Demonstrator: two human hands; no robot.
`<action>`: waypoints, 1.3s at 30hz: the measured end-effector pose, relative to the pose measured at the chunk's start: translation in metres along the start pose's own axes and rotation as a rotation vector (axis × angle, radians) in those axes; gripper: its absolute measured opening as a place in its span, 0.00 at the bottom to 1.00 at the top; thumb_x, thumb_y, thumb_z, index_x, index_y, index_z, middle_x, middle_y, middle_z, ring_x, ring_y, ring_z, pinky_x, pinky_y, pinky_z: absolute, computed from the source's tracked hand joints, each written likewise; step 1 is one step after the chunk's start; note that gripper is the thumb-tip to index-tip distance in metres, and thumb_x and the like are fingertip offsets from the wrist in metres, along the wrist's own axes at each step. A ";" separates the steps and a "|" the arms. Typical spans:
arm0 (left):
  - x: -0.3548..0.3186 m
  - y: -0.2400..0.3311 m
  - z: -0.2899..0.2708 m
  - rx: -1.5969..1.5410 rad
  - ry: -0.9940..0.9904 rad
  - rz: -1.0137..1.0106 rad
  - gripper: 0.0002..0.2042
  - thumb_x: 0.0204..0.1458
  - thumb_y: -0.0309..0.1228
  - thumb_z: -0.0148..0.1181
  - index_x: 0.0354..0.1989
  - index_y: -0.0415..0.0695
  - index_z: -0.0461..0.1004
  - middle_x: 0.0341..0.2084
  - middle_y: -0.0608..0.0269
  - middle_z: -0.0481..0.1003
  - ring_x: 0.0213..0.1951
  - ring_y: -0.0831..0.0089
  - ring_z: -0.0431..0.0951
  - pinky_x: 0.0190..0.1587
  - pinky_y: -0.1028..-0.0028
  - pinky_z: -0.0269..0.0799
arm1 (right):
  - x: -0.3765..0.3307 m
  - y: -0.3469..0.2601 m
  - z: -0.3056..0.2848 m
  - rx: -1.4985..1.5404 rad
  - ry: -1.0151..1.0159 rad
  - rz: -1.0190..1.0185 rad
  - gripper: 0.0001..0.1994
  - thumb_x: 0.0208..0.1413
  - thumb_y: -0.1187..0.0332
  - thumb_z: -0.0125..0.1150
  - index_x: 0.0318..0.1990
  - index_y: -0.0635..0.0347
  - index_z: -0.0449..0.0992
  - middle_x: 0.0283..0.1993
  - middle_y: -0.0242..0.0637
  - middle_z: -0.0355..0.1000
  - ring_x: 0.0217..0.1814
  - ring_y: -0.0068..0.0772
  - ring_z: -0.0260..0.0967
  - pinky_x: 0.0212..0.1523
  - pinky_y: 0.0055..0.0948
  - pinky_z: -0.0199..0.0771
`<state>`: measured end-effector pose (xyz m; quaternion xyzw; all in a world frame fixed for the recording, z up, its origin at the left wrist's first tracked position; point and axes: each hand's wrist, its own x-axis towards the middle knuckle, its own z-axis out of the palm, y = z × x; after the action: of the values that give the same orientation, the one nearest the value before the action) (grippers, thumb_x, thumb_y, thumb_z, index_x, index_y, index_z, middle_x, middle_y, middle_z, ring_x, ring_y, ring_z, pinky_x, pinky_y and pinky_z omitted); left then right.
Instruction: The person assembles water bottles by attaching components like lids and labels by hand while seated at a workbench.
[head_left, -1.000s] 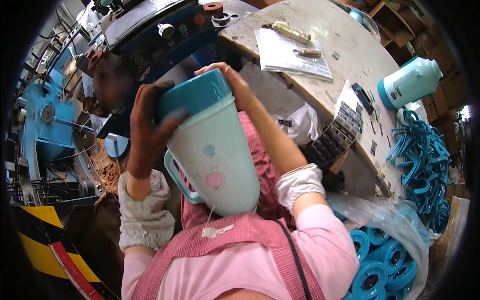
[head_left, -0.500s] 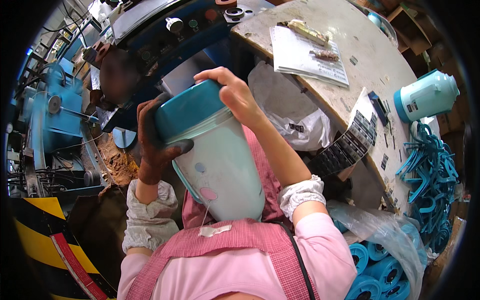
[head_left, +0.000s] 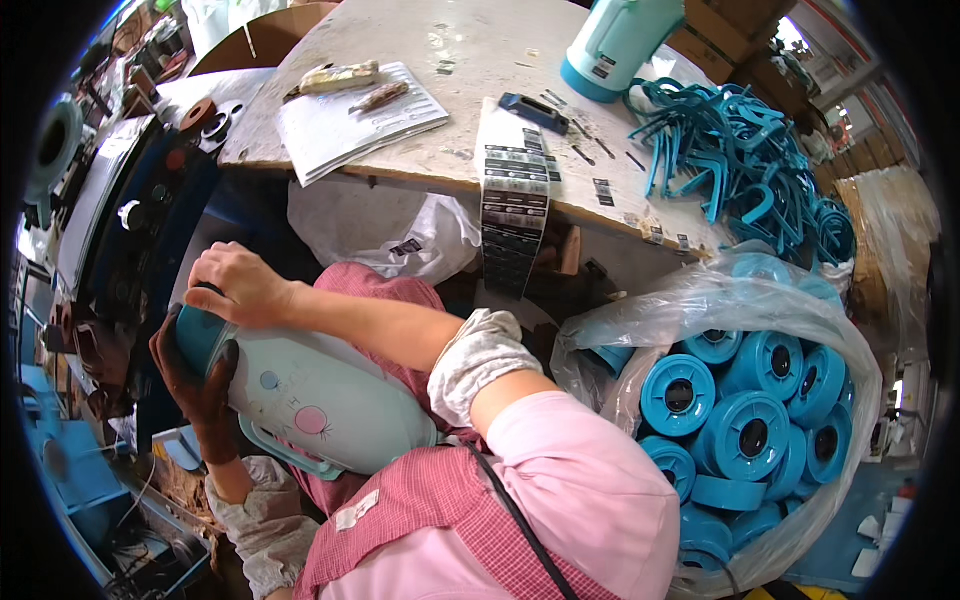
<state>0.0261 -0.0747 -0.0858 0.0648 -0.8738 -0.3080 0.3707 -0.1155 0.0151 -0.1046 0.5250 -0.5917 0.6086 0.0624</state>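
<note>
A pale green thermos jug (head_left: 335, 405) with a teal base (head_left: 200, 337) lies tilted across my lap, base pointing up and left. Its printed side faces up, and the handle (head_left: 290, 450) runs along the lower side. My left hand (head_left: 195, 385), in a dark brown glove, grips the jug around the base end from below and left. My bare right hand (head_left: 240, 285) is closed over the base from above, its fingers curled on the rim. What lies under those fingers is hidden.
On the worktable (head_left: 400, 30) are papers (head_left: 360, 125), a label strip (head_left: 515, 190), a dark cutter (head_left: 535, 112), another jug (head_left: 620, 45) and a heap of teal handles (head_left: 740, 160). A plastic bag of round teal parts (head_left: 750, 435) stands at right; a machine panel (head_left: 140, 215) at left.
The view has swung to the right, bringing the bag of teal parts and the table into fuller sight. Both hands stay on the jug; the right hand's fingers are now more curled over its base.
</note>
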 end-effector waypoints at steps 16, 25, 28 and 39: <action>-0.013 0.001 -0.018 0.054 0.064 0.100 0.38 0.22 0.38 0.73 0.49 0.41 0.65 0.42 0.53 0.68 0.44 0.60 0.68 0.47 0.64 0.67 | -0.022 0.057 0.017 0.909 0.023 0.392 0.25 0.61 0.47 0.38 0.37 0.61 0.73 0.29 0.29 0.70 0.30 0.16 0.65 0.33 0.14 0.66; -0.016 -0.004 -0.005 0.091 0.033 0.023 0.38 0.24 0.43 0.73 0.49 0.44 0.66 0.42 0.55 0.67 0.45 0.58 0.68 0.48 0.62 0.65 | -0.019 0.023 -0.005 0.542 0.013 0.264 0.23 0.63 0.51 0.37 0.37 0.63 0.73 0.32 0.32 0.71 0.32 0.17 0.65 0.35 0.15 0.64; -0.009 0.001 -0.006 0.142 0.019 0.032 0.37 0.26 0.47 0.72 0.49 0.46 0.67 0.43 0.55 0.68 0.46 0.58 0.67 0.51 0.61 0.61 | -0.018 0.020 0.006 0.512 0.206 0.196 0.21 0.63 0.55 0.42 0.30 0.62 0.73 0.28 0.30 0.70 0.28 0.15 0.63 0.30 0.14 0.61; 0.001 -0.025 -0.041 -0.161 -0.248 0.023 0.43 0.32 0.43 0.70 0.60 0.44 0.58 0.57 0.55 0.58 0.58 0.60 0.59 0.59 0.64 0.55 | 0.020 -0.015 -0.047 -0.017 -0.522 -0.089 0.32 0.46 0.47 0.61 0.54 0.58 0.65 0.51 0.41 0.64 0.55 0.35 0.59 0.57 0.34 0.59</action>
<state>0.0501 -0.1151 -0.0777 -0.0138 -0.8861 -0.3783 0.2676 -0.1399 0.0453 -0.0685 0.6891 -0.5693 0.4442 -0.0613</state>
